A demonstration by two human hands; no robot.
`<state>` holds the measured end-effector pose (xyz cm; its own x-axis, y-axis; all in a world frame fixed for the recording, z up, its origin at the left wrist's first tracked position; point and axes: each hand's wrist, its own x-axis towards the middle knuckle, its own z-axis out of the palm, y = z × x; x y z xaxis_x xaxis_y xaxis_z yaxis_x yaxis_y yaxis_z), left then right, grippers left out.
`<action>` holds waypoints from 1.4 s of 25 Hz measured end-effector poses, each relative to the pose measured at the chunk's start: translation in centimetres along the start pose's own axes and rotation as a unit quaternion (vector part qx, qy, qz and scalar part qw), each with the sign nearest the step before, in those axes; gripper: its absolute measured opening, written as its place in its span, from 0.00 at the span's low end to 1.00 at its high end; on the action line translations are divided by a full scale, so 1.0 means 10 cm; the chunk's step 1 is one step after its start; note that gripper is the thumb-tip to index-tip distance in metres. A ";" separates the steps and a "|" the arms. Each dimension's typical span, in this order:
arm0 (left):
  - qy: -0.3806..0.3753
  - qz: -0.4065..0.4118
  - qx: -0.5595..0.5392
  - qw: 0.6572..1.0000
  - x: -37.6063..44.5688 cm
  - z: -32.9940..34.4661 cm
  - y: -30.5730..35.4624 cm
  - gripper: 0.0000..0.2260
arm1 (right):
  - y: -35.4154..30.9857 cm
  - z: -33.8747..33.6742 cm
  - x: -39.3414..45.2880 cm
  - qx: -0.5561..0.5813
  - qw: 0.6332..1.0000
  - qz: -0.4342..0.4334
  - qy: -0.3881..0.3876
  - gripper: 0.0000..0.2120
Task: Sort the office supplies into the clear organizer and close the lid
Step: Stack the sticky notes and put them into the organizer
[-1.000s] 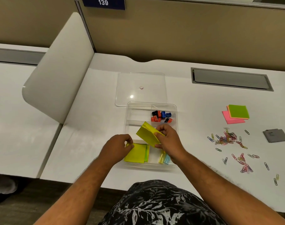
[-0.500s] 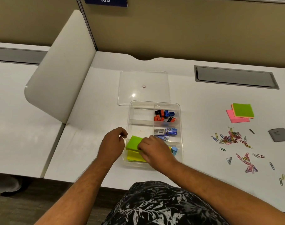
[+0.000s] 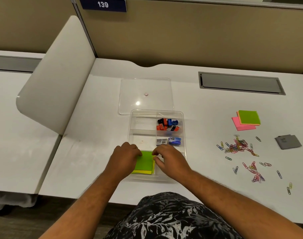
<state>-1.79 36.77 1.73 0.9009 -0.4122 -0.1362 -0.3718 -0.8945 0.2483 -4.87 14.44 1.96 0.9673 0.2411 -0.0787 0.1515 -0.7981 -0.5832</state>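
Head view, sole camera, items as they lie before you. Clear organizer [image 3: 183,128]: on the white surface [image 3: 95,152] near its front edge, open, rigid see-through plastic, light enough to slide if pushed. Near-left compartment: green sticky pad [image 3: 144,160] lying flat over yellow sheets [image 3: 144,171]; paper, soft, light, likely to fan or curl, so press it from above or pinch it by two opposite edges. Your left hand [image 3: 124,160] rests at the pad's left edge, fingers curled down; your right hand [image 3: 169,160] sits at its right edge, fingertips [image 3: 155,154] touching the paper. Neither grip is closed round anything; both look like loose, steadying contact. Far-right compartment: small clips in black, red and blue [image 3: 168,124], hard and bulky. Middle-right compartment: two small boxes [image 3: 168,141], grey and blue, stiff card by the look. Left compartments beyond the pad: nothing visible. Lid [image 3: 146,95]: flat on the surface just behind the organizer, clear, smooth, probably slippery; lift it by an edge. Unsorted, well to your right: pink, orange and green pads [image 3: 246,120] stacked askew; loose coloured paper clips [image 3: 240,152], thin and prone to tangle, best gathered by scooping; one flat grey card [image 3: 287,141]. Judged roughly half done.
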 end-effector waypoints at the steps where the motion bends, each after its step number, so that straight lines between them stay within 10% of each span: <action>1: -0.010 0.013 0.024 1.000 -0.02 0.03 0.04 0.15 | 0.02 -0.01 -0.02 0.005 1.000 0.006 -0.006 0.08; 21: 0.085 0.057 -0.114 0.988 1.32 -0.11 2.00 0.13 | 1.42 -1.20 -0.40 0.093 0.975 0.135 0.150 0.06; 35: -0.055 -0.011 -0.244 0.968 3.19 0.73 3.96 0.22 | 3.75 -2.44 -0.29 0.078 0.939 0.278 0.187 0.14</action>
<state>10.62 -13.02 0.22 0.8678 -0.4338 -0.2423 -0.1782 -0.7269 0.6632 2.93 -29.70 0.04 0.8960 -0.4232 -0.1343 -0.4023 -0.6461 -0.6486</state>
